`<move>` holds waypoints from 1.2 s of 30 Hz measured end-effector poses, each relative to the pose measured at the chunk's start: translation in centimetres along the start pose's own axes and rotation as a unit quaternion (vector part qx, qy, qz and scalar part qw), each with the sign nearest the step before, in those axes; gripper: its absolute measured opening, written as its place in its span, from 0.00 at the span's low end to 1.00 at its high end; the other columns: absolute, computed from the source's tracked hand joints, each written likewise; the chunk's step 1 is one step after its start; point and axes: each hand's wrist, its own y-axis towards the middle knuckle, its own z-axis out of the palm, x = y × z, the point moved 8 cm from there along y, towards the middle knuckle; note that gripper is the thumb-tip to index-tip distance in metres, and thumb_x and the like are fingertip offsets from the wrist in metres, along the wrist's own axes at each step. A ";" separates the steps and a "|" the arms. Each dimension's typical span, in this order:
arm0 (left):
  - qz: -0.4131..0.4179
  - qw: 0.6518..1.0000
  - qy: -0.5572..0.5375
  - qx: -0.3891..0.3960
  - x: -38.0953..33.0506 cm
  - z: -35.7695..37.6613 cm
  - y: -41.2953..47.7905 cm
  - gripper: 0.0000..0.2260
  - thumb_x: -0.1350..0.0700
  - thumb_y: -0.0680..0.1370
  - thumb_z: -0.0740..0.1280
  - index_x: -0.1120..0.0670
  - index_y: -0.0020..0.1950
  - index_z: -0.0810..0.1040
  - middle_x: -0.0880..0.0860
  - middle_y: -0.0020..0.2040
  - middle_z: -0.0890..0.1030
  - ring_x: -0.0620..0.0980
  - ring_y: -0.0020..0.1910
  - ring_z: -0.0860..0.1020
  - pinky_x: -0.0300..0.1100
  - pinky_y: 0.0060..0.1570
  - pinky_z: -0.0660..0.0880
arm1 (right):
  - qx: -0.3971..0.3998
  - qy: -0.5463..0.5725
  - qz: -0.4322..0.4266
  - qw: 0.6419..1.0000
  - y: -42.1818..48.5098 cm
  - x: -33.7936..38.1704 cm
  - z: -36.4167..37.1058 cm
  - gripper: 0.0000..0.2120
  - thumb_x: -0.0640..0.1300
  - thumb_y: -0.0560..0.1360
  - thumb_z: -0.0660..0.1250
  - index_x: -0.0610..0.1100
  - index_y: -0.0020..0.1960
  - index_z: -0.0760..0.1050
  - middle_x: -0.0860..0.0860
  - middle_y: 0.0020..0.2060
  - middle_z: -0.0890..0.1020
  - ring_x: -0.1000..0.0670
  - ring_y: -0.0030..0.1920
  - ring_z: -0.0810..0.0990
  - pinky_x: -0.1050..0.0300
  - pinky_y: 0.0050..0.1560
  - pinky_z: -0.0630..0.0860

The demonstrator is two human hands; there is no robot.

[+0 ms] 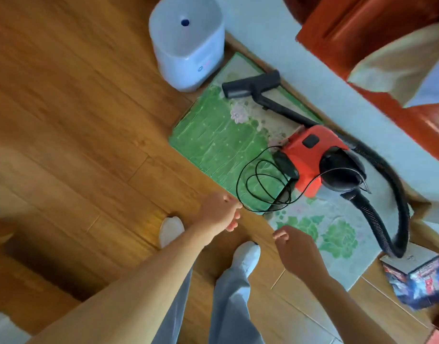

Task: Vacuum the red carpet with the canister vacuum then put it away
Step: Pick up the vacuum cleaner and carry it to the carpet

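Nearest are two bare forearms reaching down and forward. The left hand (219, 212) has its fingers curled inward right at the edge of a cord loop, and I cannot tell whether they pinch it. The right hand (296, 247) is loosely curled and holds nothing. Below them stand pale trouser legs and white slippers (171, 229) on the wooden floor (64, 120), which fills most of the view. A green patterned mat (213, 140) lies along the pale wall (313, 58). At its far end a white lidded container (188, 45) stands on the floor, just beside the mat. The canister vacuum (313, 155), orange-red and black, sits on the mat near the wall, ahead and to the right of the hands. Its black ribbed hose (377, 219) arcs out to the right and bends back toward the wall. The wand runs up the mat to the black floor head (250, 85), which rests near the container. The thin black cord (260, 187) lies in loose coils on the mat, between the vacuum and the left hand. A small printed box (412, 281) sits by the hose's lower bend.
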 end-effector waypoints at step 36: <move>-0.177 0.948 -0.265 -0.010 21.0 7.7 19.6 0.05 0.58 0.81 0.66 0.55 0.55 0.78 0.56 0.55 0.79 0.54 0.54 0.81 0.52 0.52 0.81 | -0.160 -0.259 -0.025 0.952 25.2 -10.1 22.3 0.22 0.39 0.71 0.70 0.42 0.64 0.69 0.46 0.59 0.72 0.45 0.59 0.72 0.49 0.58 0.73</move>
